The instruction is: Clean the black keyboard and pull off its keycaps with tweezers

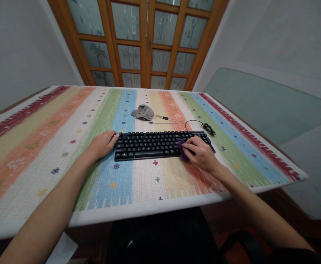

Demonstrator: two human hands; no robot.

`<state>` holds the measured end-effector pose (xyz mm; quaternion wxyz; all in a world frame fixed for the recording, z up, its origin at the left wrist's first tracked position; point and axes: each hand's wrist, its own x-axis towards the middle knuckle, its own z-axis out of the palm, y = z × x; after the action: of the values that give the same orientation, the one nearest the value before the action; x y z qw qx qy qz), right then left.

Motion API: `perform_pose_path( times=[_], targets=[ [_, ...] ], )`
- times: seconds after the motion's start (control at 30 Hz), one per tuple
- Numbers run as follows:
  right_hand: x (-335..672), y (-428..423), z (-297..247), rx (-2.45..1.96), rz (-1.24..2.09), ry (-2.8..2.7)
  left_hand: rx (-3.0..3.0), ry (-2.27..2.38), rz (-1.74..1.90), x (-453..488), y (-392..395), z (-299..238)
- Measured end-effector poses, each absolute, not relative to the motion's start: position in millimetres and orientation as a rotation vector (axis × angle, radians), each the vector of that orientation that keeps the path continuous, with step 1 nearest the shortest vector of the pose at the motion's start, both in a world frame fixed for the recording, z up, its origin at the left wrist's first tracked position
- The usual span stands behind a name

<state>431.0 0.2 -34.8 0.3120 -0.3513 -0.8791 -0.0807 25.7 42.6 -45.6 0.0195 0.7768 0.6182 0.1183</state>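
Your right hand (200, 151) pinches a crumpled purple cloth (182, 151) on the right part of a long black keyboard (146, 145), lying on the striped multicoloured tablecloth (146, 181). Your left hand (102, 144) touches its left end; whether it grips is unclear. Beyond lie a bundled black cable (208, 128) and a crumpled grey cloth (143, 112).

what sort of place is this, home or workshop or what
Probably a room in a home: wooden doors with patterned glass panes, a colourful striped tablecloth and plain pale walls suggest it, though which room is unclear.
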Motion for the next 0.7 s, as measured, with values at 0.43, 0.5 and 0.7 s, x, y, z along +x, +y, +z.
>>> perform_pose_path(
  times=[0.43,0.5,0.7],
  targets=[
    [432,-13,-50,-0.926,-0.075,-2.378,2.386,1.919,0.352,27,42,-44],
    [435,-11,-45,-0.956,-0.067,-2.361,2.386,1.918,0.352,27,42,-44],
    [443,-5,-45,-1.075,-0.095,-2.276,2.396,1.901,0.354,26,42,-44]
  ],
)
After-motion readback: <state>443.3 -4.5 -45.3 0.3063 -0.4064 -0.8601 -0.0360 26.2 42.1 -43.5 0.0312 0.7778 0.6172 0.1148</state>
